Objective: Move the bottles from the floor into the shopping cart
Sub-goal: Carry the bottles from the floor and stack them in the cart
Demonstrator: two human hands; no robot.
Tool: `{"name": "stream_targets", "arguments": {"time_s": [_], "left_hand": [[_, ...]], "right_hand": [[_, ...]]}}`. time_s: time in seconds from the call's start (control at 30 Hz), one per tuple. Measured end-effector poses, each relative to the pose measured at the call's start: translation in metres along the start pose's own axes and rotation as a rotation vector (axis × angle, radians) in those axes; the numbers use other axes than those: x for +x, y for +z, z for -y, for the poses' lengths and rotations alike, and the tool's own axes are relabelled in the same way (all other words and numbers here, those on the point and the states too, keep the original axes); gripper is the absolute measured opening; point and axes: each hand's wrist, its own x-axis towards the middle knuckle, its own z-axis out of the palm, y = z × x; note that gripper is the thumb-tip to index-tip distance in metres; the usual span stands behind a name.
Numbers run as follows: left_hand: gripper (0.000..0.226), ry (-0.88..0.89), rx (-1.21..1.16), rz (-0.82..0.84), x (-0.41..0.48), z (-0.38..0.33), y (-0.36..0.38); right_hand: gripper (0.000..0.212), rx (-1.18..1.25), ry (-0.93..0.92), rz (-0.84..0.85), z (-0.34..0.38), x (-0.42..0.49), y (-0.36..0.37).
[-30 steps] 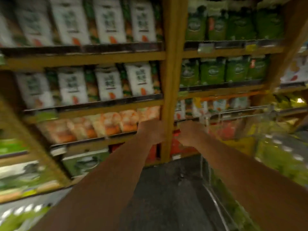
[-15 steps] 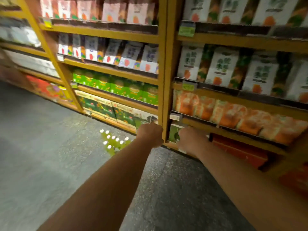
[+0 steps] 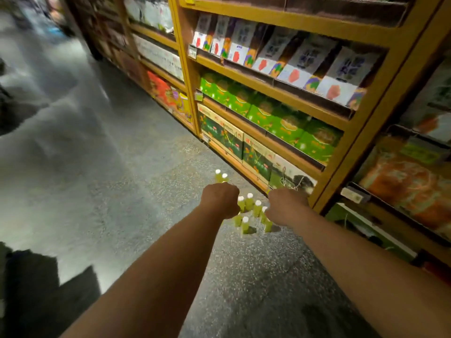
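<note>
Several small green bottles (image 3: 245, 225) with white caps stand in a cluster on the grey floor at the foot of the shelving. Two more bottles (image 3: 221, 177) stand just beyond my left hand. My left hand (image 3: 220, 201) and my right hand (image 3: 286, 206) reach out side by side above the cluster, backs up, one on each side of it. Their fingers curl away from the camera and are hidden, and nothing shows in either hand. The shopping cart is out of view.
Yellow wooden shelving (image 3: 275, 95) full of boxes and packets runs along the right, its lowest shelf close behind the bottles. Speckled grey floor (image 3: 127, 191) stretches to the left. A dark shape (image 3: 39, 289) lies at the lower left.
The view has swung left, away from the cart and down onto the bottles. They were far off half a second ago and now sit right under my outstretched hands.
</note>
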Motion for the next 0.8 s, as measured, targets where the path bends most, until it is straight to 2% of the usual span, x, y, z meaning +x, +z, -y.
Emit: {"name": "stream_targets", "arguments": {"time_s": [0.17, 0.27, 0.37, 0.57, 0.8], "left_hand": [[0.028, 0.04, 0.0, 0.008, 0.06, 0.042, 0.011], [0.027, 0.104, 0.022, 0.023, 0.103, 0.061, 0.019], [0.029, 0.173, 0.035, 0.065, 0.145, 0.073, 0.031], [0.029, 0.263, 0.056, 0.126, 0.229, 0.082, 0.069], [0.031, 0.279, 0.01, 0.196, 0.361, 0.08, 0.189]], "right_hand": [[0.021, 0.035, 0.027, 0.051, 0.022, 0.063, 0.005], [0.026, 0.098, 0.086, 0.061, 0.03, 0.102, 0.013], [0.031, 0.161, 0.143, 0.09, 0.035, 0.139, 0.024], [0.026, 0.226, 0.173, 0.104, 0.03, 0.216, 0.058], [0.023, 0.261, 0.229, 0.124, 0.012, 0.338, 0.181]]}}
